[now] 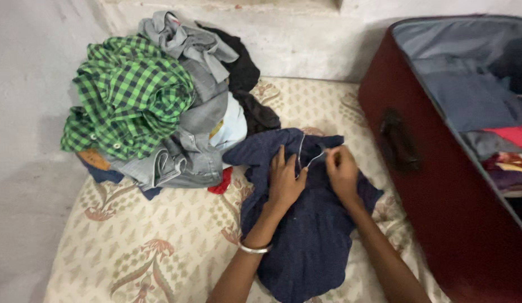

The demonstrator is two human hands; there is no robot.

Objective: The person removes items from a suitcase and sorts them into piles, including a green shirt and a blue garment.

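A dark navy garment [306, 224] lies spread on the patterned mattress [160, 247] in front of me. My left hand [284, 179], with a silver bangle on its wrist, presses flat on the cloth near its upper part. My right hand [342, 171] pinches the garment's edge beside a thin white drawstring [306, 160] that loops between both hands.
A heap of clothes sits at the back left: a green checked shirt [129, 95], grey jeans [202, 129] and black cloth [244, 73]. An open maroon suitcase [440, 185] with folded clothes inside stands at the right. Grey walls border the left and back.
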